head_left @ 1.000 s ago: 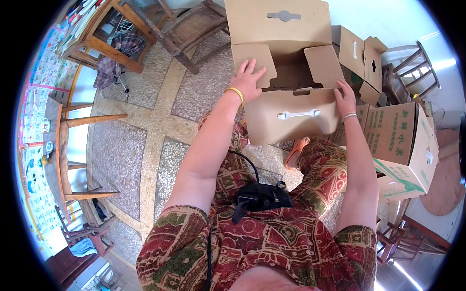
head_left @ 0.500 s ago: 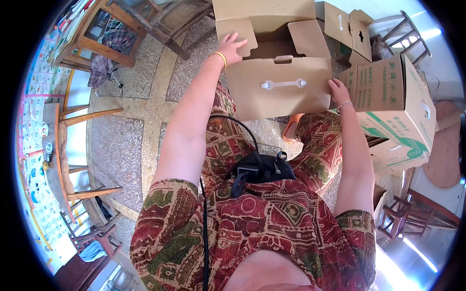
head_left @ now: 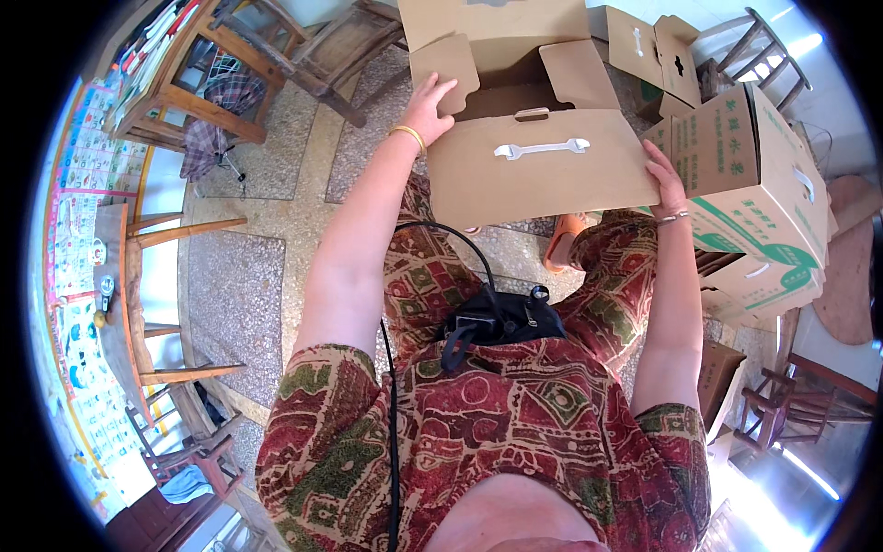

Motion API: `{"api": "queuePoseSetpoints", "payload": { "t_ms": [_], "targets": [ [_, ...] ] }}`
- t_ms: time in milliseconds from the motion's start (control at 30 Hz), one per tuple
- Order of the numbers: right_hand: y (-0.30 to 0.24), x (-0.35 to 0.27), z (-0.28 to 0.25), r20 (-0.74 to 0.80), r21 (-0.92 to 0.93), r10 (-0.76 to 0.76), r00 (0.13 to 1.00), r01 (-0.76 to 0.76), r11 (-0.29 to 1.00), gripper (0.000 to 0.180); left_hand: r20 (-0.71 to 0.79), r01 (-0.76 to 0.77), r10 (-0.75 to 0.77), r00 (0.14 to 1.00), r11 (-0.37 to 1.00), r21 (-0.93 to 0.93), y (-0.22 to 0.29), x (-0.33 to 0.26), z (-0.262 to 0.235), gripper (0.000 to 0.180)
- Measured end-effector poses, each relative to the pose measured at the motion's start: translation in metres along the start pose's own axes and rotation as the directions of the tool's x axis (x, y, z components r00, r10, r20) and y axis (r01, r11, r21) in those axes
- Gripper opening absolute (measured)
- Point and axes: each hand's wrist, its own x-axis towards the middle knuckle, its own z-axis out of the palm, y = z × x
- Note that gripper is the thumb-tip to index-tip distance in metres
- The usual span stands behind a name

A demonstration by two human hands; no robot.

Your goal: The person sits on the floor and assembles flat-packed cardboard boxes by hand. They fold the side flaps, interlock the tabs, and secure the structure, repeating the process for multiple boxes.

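In front of me an open brown cardboard box [head_left: 524, 193] has its flaps spread, and its dark inside holds nothing that I can make out. A white plastic handle [head_left: 541, 149] is fixed across the wide near flap. My left hand [head_left: 429, 112], with a yellow bangle at the wrist, grips the box at its left edge, beside the small side flap [head_left: 448, 74]. At the right edge of the near flap my right hand [head_left: 669, 186] holds the cardboard, its fingertips over the edge and the rest of its grip partly hidden.
Stacked printed cartons [head_left: 713, 152] stand close on my right, with another open carton [head_left: 648, 55] behind them. A wooden chair [head_left: 336, 46] is at the far left, near a wooden cabinet [head_left: 170, 92]. A bench [head_left: 133, 304] lines the left wall. My orange sandal [head_left: 563, 241] shows below the box.
The near flap has swung outward and its right side reaches farther right. My right hand has shifted right with it, fingers now higher on its edge. My left hand stays at the left edge.
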Motion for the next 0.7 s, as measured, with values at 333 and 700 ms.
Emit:
{"api": "queuePoseSetpoints", "payload": {
  "t_ms": [333, 700],
  "targets": [
    [-0.009, 0.007, -0.009, 0.127, 0.519, -0.199, 0.972, 0.106, 0.848, 0.038, -0.250, -0.075, -0.013, 0.968, 0.939, -0.337, -0.007, -0.002, 0.004, 0.058],
    [-0.003, 0.029, 0.005, 0.172, 0.746, -0.431, 0.886, 0.168, 0.644, 0.041, -0.046, -0.160, 0.158, 0.986, 0.987, -0.034, -0.008, -0.002, 0.001, 0.052]
  ]
}}
